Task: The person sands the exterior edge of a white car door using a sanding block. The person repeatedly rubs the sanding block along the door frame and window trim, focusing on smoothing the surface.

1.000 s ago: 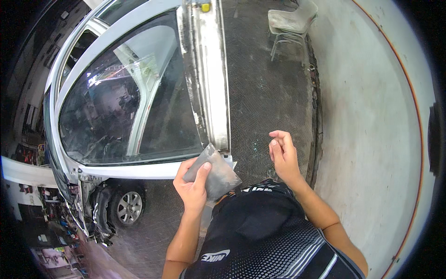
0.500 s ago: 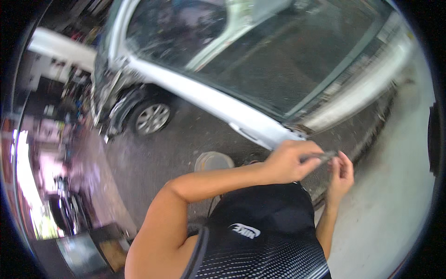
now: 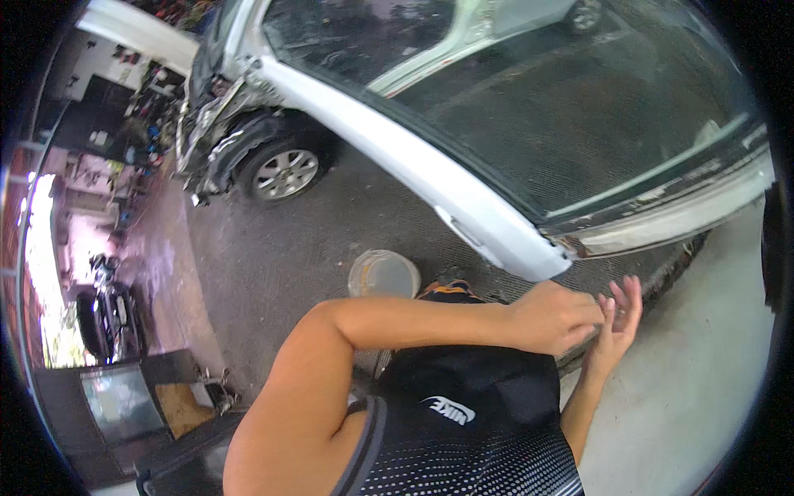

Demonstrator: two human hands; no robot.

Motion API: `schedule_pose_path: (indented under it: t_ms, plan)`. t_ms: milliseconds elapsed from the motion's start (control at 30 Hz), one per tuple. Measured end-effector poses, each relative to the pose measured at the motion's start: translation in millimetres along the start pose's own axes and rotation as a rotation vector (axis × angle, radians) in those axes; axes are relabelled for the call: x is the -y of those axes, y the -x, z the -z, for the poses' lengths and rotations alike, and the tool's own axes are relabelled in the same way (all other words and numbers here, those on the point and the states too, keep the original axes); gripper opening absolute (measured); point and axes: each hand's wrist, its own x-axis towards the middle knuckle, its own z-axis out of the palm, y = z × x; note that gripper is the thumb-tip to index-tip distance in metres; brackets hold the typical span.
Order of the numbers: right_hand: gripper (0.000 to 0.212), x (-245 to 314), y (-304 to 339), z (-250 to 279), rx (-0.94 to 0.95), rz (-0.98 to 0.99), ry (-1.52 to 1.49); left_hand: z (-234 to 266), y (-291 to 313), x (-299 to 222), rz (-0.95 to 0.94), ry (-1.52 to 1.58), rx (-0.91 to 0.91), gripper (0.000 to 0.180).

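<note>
My left hand (image 3: 558, 321) reaches across in front of my body with its fingers curled closed. Its fingertips meet the thumb side of my right hand (image 3: 620, 321), and whatever lies in them is hidden. The right hand is raised with its fingers stretched apart. Just beyond both hands is the rear lower corner of a white car door (image 3: 488, 223), swung wide with its dark window frame. Neither hand visibly touches the door.
The white car's front end (image 3: 217, 136) is crumpled around its front wheel (image 3: 285, 174). A pale bucket (image 3: 384, 274) stands on the floor beside my foot (image 3: 451, 289). A pale wall (image 3: 686, 355) rises close on the right. A motorcycle (image 3: 112, 310) stands far left.
A thin grey piece held between my hands is no longer visible. My right fingers have spread upward, and my left hand has shifted slightly right and down. The view has shifted.
</note>
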Motion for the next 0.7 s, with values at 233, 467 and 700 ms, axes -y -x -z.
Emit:
schedule_pose_path:
  t_ms: [233, 467, 700]
  plan:
    - [0.016, -12.5, 21.9, 10.1, 0.208, -0.183, -0.174, 14.3, -1.5, 1.3, 0.388, 0.360, -0.102, 0.018]
    - [0.013, -8.6, 28.0, 2.7, 0.266, -0.139, -0.198, 53.0, -12.3, -6.2, 0.582, 0.391, -0.370, 0.023]
    - [0.015, 16.1, -20.4, 8.8, -0.042, 0.025, -0.279, 82.0, 7.1, 2.4, 0.566, 0.405, -0.417, 0.021]
